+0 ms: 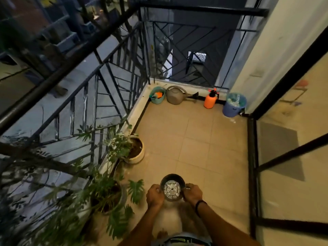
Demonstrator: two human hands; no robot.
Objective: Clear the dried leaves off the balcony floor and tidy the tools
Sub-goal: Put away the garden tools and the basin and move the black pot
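Note:
An empty dark plastic pot point(172, 186) with a ribbed, perforated bottom hangs above the tiled balcony floor point(195, 142), low in the view. My left hand point(154, 195) grips its left rim and my right hand point(193, 193) grips its right rim. Along the far wall stand a teal basket point(157, 97) with orange tools inside, a grey watering can point(174, 95), an orange pump sprayer point(210, 98) and a blue bin point(234, 104) lined with a clear bag. No dried leaves show clearly on the tiles.
Potted plants line the left side: a cream pot point(135, 150) and a leafy one point(106, 196) nearer me. A black metal railing point(99, 71) runs along the left and the far end. A glass door with a black frame point(252, 157) bounds the right.

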